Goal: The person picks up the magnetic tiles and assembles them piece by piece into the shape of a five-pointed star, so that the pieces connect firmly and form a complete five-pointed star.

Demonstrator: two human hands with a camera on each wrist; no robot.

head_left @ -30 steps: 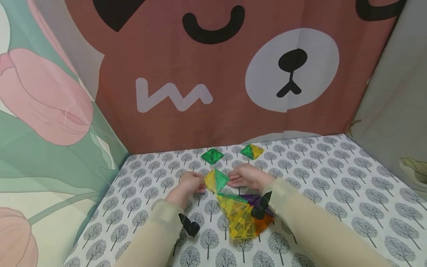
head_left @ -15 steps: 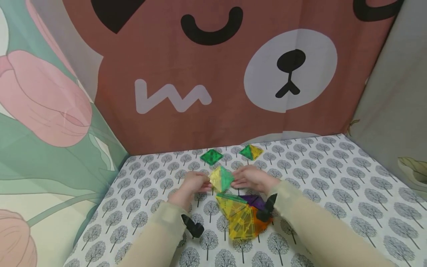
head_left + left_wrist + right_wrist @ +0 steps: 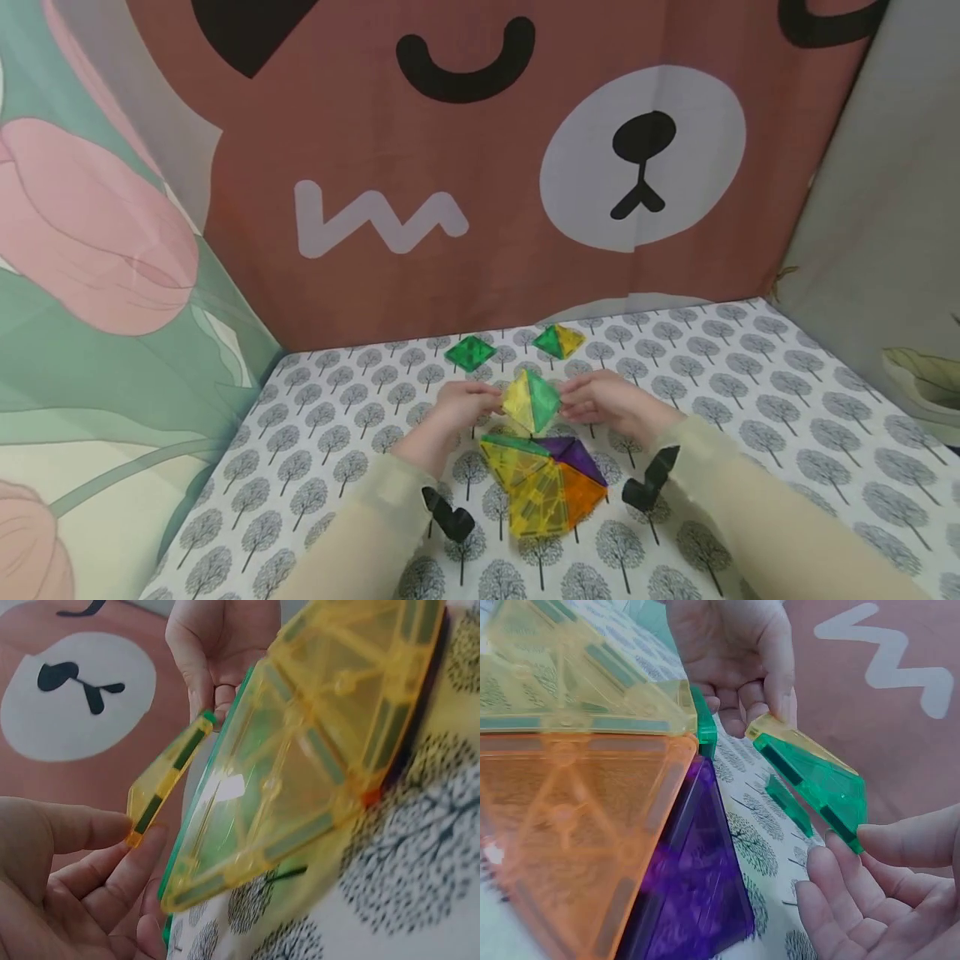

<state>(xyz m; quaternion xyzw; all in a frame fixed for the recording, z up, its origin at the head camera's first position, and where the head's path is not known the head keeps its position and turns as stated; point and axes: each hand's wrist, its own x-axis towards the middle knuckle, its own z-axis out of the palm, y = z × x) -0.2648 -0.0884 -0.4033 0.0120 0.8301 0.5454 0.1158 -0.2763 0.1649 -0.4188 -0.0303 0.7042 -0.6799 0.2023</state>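
Note:
Both hands hold up a joined pair of triangular magnetic tiles (image 3: 531, 402), one yellow, one green. My left hand (image 3: 463, 407) pinches the outer corner of the yellow tile (image 3: 166, 776) between thumb and fingers. On the opposite side, my right hand (image 3: 613, 403) pinches the outer corner of the green tile (image 3: 821, 787). Just nearer to me stands a raised magnetic-tile structure, with yellow tiles (image 3: 538, 500), an orange tile (image 3: 570, 825), a purple tile (image 3: 701, 877) and a green edge at the back. The held pair overlaps the structure's back edge in the head view.
Two more diamond-shaped tile pairs lie at the back of the table: a green one (image 3: 470, 353) and a green-and-yellow one (image 3: 559, 341). A tree-print cloth (image 3: 337, 492) covers the table. Behind it hangs a brown bear-print curtain (image 3: 360, 292), with further curtains at both sides.
Both hands have shifted right with the yellow-and-green tile pair, which now sits behind the middle of the structure. The right forearm has moved off the orange and purple tiles, uncovering them.

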